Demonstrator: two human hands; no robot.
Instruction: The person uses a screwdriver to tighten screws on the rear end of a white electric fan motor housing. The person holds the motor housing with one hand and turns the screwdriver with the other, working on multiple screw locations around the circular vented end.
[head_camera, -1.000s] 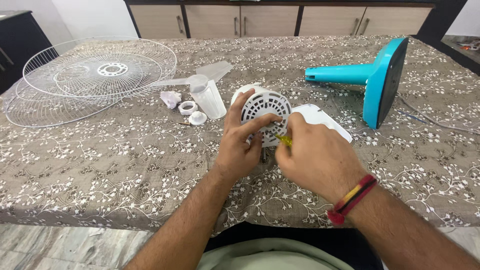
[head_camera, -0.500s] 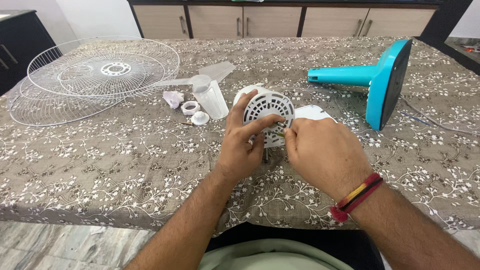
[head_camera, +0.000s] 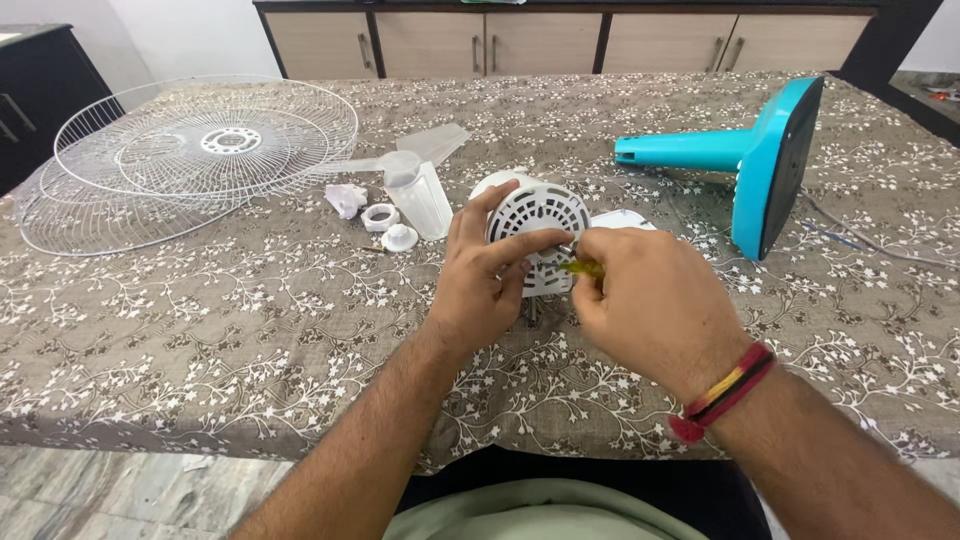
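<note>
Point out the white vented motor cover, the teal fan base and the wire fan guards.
motor cover (head_camera: 535, 215), head view, on its slotted round face.
fan base (head_camera: 775, 160), head view, on the teal edge of the plate.
fan guards (head_camera: 230, 140), head view, on the top guard's hub.

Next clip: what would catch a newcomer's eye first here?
Both hands meet at table centre: the left hand grips a white vented motor housing, while the right hand pinches a small yellow-green tool against it. At far left lie two white wire fan grilles, overlapping. At right, a turquoise fan stand lies tipped on its side on the floral tablecloth.
</note>
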